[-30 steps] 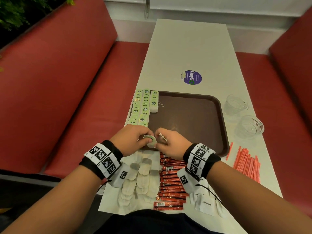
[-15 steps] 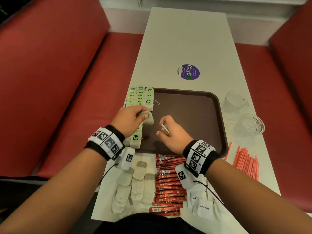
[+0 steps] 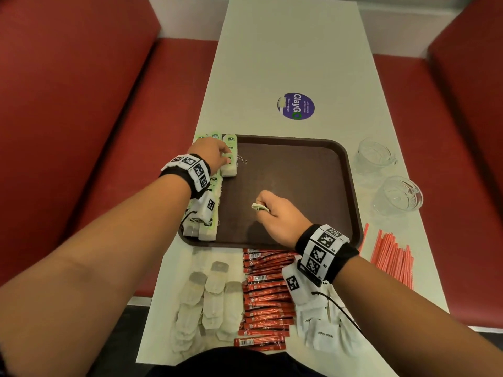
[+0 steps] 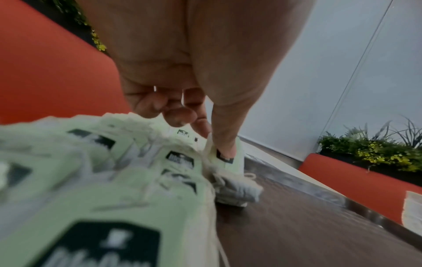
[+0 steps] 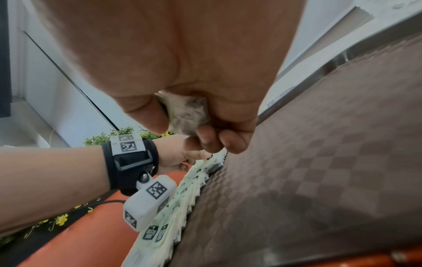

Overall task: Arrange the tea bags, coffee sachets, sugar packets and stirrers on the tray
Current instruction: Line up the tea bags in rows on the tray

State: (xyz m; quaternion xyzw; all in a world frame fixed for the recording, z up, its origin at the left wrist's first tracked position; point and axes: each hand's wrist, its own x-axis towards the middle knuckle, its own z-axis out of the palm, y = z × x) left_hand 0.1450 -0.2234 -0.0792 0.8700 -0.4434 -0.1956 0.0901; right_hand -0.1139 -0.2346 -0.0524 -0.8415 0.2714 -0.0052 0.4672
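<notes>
Head view shows the left hand [image 3: 211,153] at the tray's [image 3: 351,170] far left corner, thumb and forefinger pinching the green tag of a tea bag [image 3: 229,166] it sets at the head of a third row, beside the tagged tea bags [image 3: 205,213] already lined along the left edge. The right hand [image 3: 277,213] hovers over the bare tray middle, fingers curled round another tea bag [image 3: 258,207]. These look light, soft and easily crushed, with loose strings likely to snag neighbours; the stiff tag seems the best hold. Near the body lie loose tea bags [image 3: 209,300], red coffee sachets [image 3: 268,289] and white sugar packets [image 3: 324,333]; orange stirrers [image 3: 392,257] and two glass cups [image 3: 398,194] sit right, none obstructing.
</notes>
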